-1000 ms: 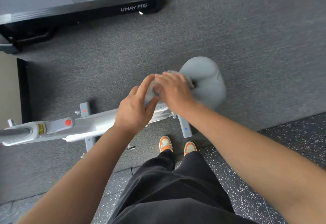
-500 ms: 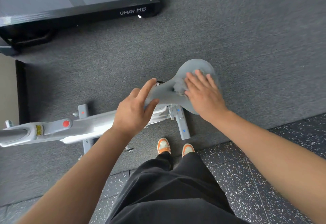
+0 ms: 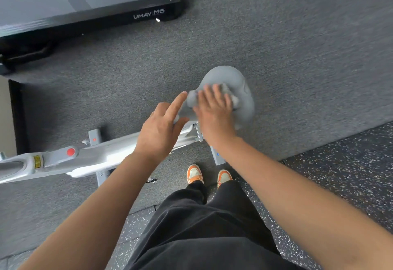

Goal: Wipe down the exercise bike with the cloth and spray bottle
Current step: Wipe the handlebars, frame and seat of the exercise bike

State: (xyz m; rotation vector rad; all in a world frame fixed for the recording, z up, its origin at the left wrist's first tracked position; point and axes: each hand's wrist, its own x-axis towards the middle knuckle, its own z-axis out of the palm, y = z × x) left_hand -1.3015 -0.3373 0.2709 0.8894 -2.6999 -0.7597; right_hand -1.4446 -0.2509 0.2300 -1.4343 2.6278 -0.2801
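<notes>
The exercise bike (image 3: 100, 157) lies across the lower left, a pale grey frame with a red knob, and its grey saddle (image 3: 231, 76) sits at centre. My right hand (image 3: 214, 112) presses a grey cloth (image 3: 235, 99) flat onto the saddle, fingers straight. My left hand (image 3: 161, 129) grips the saddle's narrow nose between thumb and fingers, with the index finger stretched out. No spray bottle is in view.
A black treadmill (image 3: 148, 14) marked UMAY M6 stands at the top left on grey carpet (image 3: 297, 46). Speckled rubber flooring (image 3: 350, 174) lies at the lower right. My orange shoes (image 3: 194, 173) stand right beside the bike's rear base bar (image 3: 217, 157).
My right hand with the cloth has slid from the saddle's nose out to its wide back and part of the way back again. My left hand stays on the nose.
</notes>
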